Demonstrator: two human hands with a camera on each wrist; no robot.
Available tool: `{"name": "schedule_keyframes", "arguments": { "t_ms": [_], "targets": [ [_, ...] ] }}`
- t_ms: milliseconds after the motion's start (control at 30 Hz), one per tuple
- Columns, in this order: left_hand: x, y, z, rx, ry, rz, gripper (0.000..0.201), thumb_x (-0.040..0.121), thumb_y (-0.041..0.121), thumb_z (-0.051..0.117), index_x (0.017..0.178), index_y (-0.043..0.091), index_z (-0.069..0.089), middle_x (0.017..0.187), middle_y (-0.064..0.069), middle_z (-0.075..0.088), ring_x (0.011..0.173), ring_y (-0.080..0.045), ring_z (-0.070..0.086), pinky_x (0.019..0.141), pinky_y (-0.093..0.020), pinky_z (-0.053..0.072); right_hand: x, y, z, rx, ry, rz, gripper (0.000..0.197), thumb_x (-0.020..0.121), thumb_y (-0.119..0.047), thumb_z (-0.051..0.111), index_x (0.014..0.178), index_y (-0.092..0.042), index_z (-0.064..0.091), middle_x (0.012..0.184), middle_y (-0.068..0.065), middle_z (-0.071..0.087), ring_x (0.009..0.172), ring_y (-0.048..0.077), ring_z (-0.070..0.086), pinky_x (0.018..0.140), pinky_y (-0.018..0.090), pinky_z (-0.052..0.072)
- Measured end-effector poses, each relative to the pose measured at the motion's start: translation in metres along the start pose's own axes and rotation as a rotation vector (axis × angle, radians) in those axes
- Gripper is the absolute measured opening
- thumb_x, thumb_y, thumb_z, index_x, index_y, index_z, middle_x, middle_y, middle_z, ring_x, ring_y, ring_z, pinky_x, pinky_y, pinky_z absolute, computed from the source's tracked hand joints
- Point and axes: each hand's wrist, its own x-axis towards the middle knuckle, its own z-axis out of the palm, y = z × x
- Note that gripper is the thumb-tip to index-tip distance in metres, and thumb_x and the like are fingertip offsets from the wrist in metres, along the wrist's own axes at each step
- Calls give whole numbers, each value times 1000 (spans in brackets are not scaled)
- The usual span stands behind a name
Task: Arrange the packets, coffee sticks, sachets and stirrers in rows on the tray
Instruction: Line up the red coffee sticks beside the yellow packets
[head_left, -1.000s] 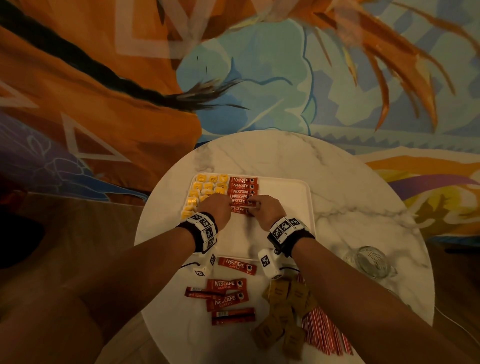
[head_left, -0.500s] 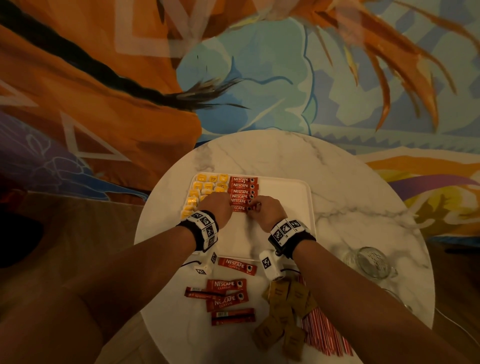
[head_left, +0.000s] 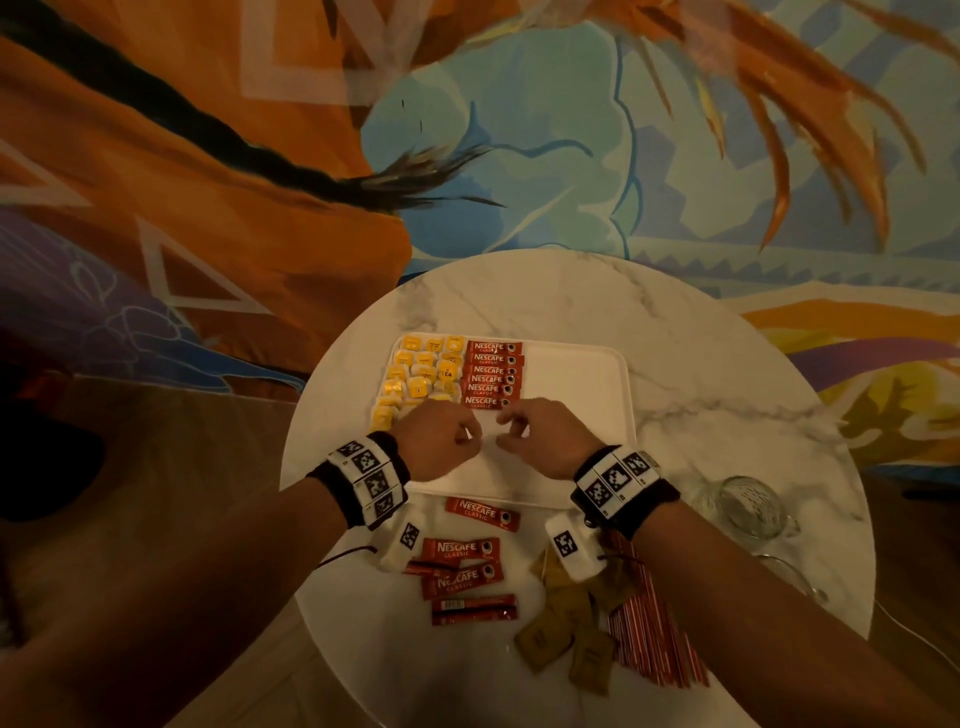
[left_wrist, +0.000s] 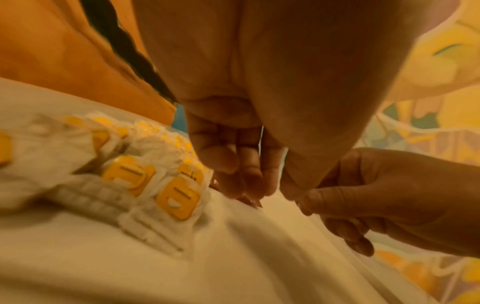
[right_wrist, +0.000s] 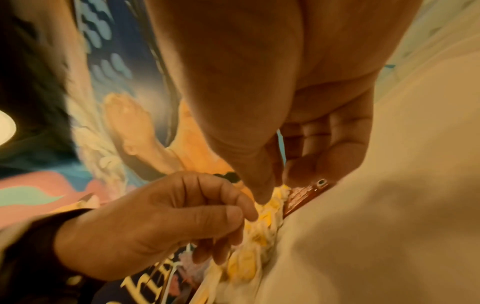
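Note:
A white tray (head_left: 571, 374) on the round marble table holds rows of yellow-labelled tea packets (head_left: 421, 374) at its left and a column of red Nescafe coffee sticks (head_left: 493, 371) beside them. My left hand (head_left: 457, 434) and right hand (head_left: 511, 428) hover close together just below the nearest stick, fingers loosely curled, holding nothing. In the left wrist view my fingertips (left_wrist: 249, 185) hang over a red stick corner beside the tea packets (left_wrist: 179, 199). In the right wrist view my fingers (right_wrist: 298, 170) hang just above the end of a coffee stick (right_wrist: 303, 195).
Several loose coffee sticks (head_left: 462, 551) lie on the table in front of the tray. Brown sachets (head_left: 566, 623) and red-striped stirrers (head_left: 654, 639) lie at the near right under my right forearm. A glass mug (head_left: 748, 506) stands to the right.
Both hands have drawn back toward me from the coffee stick column, letting go of the nearest stick, which now lies in line on the tray.

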Motion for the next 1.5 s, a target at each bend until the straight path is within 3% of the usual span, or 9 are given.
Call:
{"name": "schedule_keyframes", "arguments": {
  "t_ms": [133, 233, 367, 467, 767, 1000, 1167, 1400, 1500],
  "targets": [
    [-42, 2, 5, -14, -128, 35, 18, 92, 34, 65, 102, 21, 74, 99, 6, 73, 83, -5, 63, 78, -27, 54, -37, -6, 7, -93, -125, -95, 25, 92, -35, 67, 113, -22, 72, 102, -5, 72, 86, 7, 61, 79, 22, 47],
    [-69, 2, 12, 44, -214, 42, 25, 93, 32, 65, 113, 20, 72, 107, 4, 73, 94, -9, 66, 85, -31, 55, -56, -7, 19, -148, -231, -121, 23, 93, -36, 64, 111, -27, 74, 105, -8, 73, 83, 3, 62, 76, 21, 48],
    [-93, -6, 22, 124, -297, 25, 41, 91, 35, 68, 129, 19, 63, 123, 0, 66, 109, -15, 62, 94, -32, 50, -66, -7, 36, -255, -273, -129, 29, 95, -41, 59, 120, -31, 71, 114, -10, 71, 100, 13, 64, 84, 30, 52],
    [-102, -14, 29, 159, -331, -31, 53, 87, 40, 74, 134, 21, 57, 128, 0, 60, 115, -17, 57, 98, -33, 47, -68, -6, 45, -277, -270, -110, 30, 97, -47, 54, 118, -32, 69, 110, -9, 71, 97, 14, 65, 82, 32, 52],
    [-111, -8, 54, 119, -261, -38, 89, 51, 75, 77, 127, 40, 47, 118, 11, 51, 104, -11, 52, 93, -37, 51, -71, -19, 48, -282, -286, -104, 32, 93, -43, 61, 122, -32, 67, 119, -7, 70, 108, 16, 64, 88, 34, 52],
    [-118, 9, 74, 106, -126, -51, 119, 46, 64, 85, 144, 35, 25, 138, 5, 35, 119, -18, 43, 98, -41, 50, -83, -27, 51, -379, -372, -173, 61, 73, -62, 74, 123, -33, 54, 106, -9, 68, 96, 15, 65, 76, 27, 43],
    [-117, 10, 77, 147, -180, -65, 79, 67, 51, 84, 132, 29, 46, 122, 2, 42, 108, -19, 48, 91, -35, 49, -91, -23, 65, -436, -358, -214, 75, 70, -53, 81, 132, -26, 48, 110, -1, 65, 98, 20, 63, 81, 30, 45],
    [-117, 3, 82, -19, -172, -62, 52, 82, 43, 75, 129, 29, 57, 107, 2, 51, 95, -19, 56, 88, -33, 47, -92, -22, 72, -432, -316, -235, 34, 84, -46, 67, 114, -31, 60, 100, 3, 53, 82, 25, 62, 69, 36, 50],
    [-117, 2, 81, -37, -160, -64, 37, 87, 38, 71, 121, 27, 63, 103, -1, 56, 93, -19, 57, 87, -34, 46, -92, -23, 74, -434, -301, -247, 25, 90, -41, 61, 110, -27, 63, 98, 4, 55, 83, 26, 61, 65, 34, 41]
  ]
}}
